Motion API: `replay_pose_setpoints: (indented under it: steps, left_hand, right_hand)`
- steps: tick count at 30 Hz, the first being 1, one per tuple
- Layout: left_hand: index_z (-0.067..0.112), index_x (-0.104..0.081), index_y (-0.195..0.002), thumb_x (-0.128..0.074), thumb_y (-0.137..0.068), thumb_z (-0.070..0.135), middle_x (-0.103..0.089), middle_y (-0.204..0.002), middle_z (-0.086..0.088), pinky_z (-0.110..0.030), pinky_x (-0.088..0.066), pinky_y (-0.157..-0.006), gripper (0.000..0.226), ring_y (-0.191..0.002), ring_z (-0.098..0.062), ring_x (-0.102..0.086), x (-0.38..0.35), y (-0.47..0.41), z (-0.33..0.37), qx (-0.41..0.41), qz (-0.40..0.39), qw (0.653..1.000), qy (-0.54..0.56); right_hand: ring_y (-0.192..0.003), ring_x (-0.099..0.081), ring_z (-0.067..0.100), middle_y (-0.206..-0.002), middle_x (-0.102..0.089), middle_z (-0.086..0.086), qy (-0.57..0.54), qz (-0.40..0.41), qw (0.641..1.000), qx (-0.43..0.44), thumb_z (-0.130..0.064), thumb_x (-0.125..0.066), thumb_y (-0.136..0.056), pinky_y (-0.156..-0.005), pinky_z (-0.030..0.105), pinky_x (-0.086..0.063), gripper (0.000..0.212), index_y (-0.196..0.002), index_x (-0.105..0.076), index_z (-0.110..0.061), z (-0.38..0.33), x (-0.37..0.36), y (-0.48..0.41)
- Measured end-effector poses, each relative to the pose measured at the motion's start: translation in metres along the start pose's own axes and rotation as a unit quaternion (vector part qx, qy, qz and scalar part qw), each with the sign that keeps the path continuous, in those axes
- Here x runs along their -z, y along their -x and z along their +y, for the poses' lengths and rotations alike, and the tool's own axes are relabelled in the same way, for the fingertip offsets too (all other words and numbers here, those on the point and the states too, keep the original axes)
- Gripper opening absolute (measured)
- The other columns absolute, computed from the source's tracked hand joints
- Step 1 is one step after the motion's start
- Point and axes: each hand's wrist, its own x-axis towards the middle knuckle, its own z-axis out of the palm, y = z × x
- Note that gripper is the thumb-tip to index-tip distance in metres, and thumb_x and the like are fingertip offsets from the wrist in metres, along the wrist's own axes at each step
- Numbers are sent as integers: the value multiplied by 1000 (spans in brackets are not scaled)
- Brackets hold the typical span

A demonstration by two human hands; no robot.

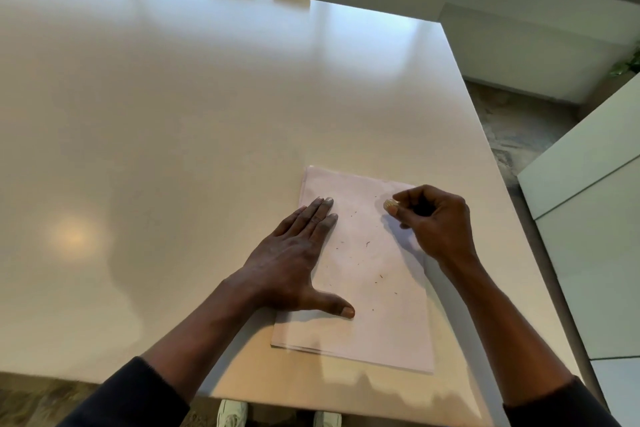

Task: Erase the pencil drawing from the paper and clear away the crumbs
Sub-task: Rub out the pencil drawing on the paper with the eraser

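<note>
**Hands and eraser on paper**

A pale rectangular paper sheet [377,305] lies at 4 o'clock on the glossy white table [207,114]. The left hand [294,260] presses flat at its 9 o'clock edge. The right hand [436,222] pinches a small pale eraser [390,204] at 1 o'clock. Dark crumbs [367,244] dot the sheet.

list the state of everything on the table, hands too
thin white paper stack: flat on the glossy white table, no pencil lines visible
dark eraser crumbs: scattered loose across the paper
small pale eraser: pinched in the right hand's fingertips
left hand: flat, fingers straight, pressing the paper's left edge
right hand: curled round the eraser over the paper's far right corner
</note>
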Motion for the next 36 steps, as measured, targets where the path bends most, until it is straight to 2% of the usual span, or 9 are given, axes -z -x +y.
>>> replay_pose_setpoints:
  steps: [5,9,13,16,22,27,30,32,36]
  left_hand:
    - [24,21,-168,-56,-64,105,41,-169,12,-28,19,-128,152,-151,-2,43,0,0,-1,2,-3,1000,7]
    - [25,24,-167,-58,-66,103,44,-167,13,-24,24,-122,151,-147,0,47,0,-1,-2,1,-14,1000,13]
    - [24,25,-166,-57,-67,102,45,-166,12,-25,25,-122,150,-146,0,49,0,-1,-2,-1,-16,1000,13]
    - [22,25,-166,-55,-67,103,45,-167,10,-28,22,-125,150,-147,-1,48,1,-1,-2,0,-18,1000,7]
    - [23,26,-166,-55,-67,103,46,-166,10,-32,19,-129,150,-149,-4,46,0,-1,-2,3,-23,1000,8]
    - [23,26,-166,-56,-68,102,45,-166,10,-30,20,-127,150,-148,-3,47,1,-1,-2,5,-25,1000,13]
    - [23,25,-166,-57,-68,102,46,-166,10,-30,21,-127,150,-148,-3,48,1,-1,-2,4,-29,999,15]
    - [24,25,-166,-56,-68,102,46,-166,10,-31,21,-127,150,-148,-3,48,1,-1,-2,5,-31,999,16]
    - [24,26,-166,-57,-68,102,47,-166,10,-32,20,-128,150,-148,-5,47,-2,-2,-3,8,-33,999,14]
  right_hand:
    - [-70,-77,7,-82,-81,-11,41,-31,998,37,-30,-92,-84,-77,35,-68,19,-96,-85,-19,-9,-15,-35]
    - [-76,-77,5,-84,-81,-12,85,-78,991,72,-27,-92,-84,-80,35,-66,15,-97,-86,-25,-12,-32,-48]
    - [-78,-76,2,-90,-82,-11,105,-103,985,95,-20,-92,-83,-80,30,-65,14,-95,-87,-20,-12,-38,-42]
    - [-79,-77,3,-89,-82,-12,106,-152,978,97,-21,-93,-82,-81,30,-65,14,-94,-87,-21,-11,-36,-41]
    - [-81,-77,1,-90,-82,-13,89,-111,987,73,-22,-93,-83,-83,25,-64,14,-95,-87,-22,-13,-41,-59]
    - [-81,-76,0,-89,-81,-13,96,-182,972,111,-19,-93,-82,-79,15,-59,14,-95,-88,-19,-15,-48,-58]
    - [-81,-76,-2,-88,-82,-13,87,-133,984,82,-21,-94,-82,-77,9,-56,14,-95,-88,-20,-15,-50,-68]
    - [-81,-75,-3,-89,-82,-13,94,-124,984,88,-22,-93,-83,-77,9,-56,13,-95,-88,-21,-15,-53,-69]
    - [-82,-76,0,-90,-81,-12,108,-183,969,127,-19,-92,-84,-80,13,-59,13,-96,-87,-19,-17,-55,-61]
